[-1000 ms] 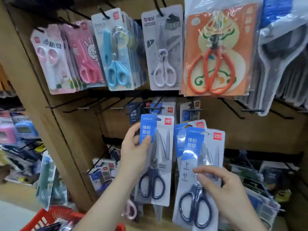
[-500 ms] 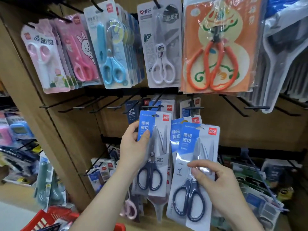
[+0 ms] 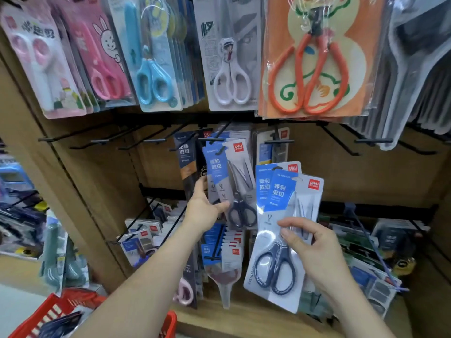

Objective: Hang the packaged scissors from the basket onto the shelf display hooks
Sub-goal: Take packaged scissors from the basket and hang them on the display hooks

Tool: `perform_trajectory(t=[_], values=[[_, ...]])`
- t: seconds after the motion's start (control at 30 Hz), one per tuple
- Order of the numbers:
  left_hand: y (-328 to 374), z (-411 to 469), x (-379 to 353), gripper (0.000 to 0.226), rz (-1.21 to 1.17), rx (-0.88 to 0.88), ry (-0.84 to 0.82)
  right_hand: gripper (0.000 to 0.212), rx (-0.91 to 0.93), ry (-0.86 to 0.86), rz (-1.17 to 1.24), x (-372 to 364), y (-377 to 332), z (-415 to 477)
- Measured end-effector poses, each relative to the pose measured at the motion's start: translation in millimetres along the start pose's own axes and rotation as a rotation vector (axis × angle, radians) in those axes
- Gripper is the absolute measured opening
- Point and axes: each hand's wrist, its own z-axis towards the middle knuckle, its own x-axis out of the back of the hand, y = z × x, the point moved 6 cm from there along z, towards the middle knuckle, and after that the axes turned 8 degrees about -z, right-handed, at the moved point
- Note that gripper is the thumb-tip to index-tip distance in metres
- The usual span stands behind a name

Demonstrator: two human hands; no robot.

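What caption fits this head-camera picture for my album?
Left hand holds a blue-and-white carded pack of dark-handled scissors at a black wire hook; right hand grips two matching packs.

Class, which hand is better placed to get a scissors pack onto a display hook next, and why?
Left. The left hand grips one pack with its hang slot right at a hook tip. The right hand holds two fanned packs lower, clear of the hooks.
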Motion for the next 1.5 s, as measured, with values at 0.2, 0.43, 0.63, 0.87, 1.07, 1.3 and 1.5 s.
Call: perform_trajectory(t=[0.2, 0.43, 0.63, 0.87, 1.07, 1.3, 1.5], values=[[-3, 15, 9, 0.061, 0.100, -0.058, 0.183, 0.022, -0.013, -0.020, 0.040, -22, -2, 18], [-11, 7, 15, 0.055, 0.003, -0.047, 0.116, 0.021, -0.015, -0.056, 0.071, -32, -8, 17], [0, -24, 14, 0.046, 0.047, -0.165, 0.175, 0.022, -0.001, 0.004, 0.105, -11, -6, -2], [31, -99, -30, 0.012, -0.190, -0.196, -0.188, 0.052, 0.034, 0.022, 0.239, -9, -13, -27], [21, -108, -21, 0.013, -0.398, -0.011, -0.138, 0.058, 0.082, -0.124, 0.225, -19, -29, -35], [0, -115, 52, 0.014, -0.535, 0.015, 0.196, 0.061, 0.063, -0.063, 0.142, -10, -30, -38], [-46, -147, 117, 0.017, -0.559, 0.080, 0.361, 0.041, 0.131, -0.176, 0.022, -47, -54, -16]])
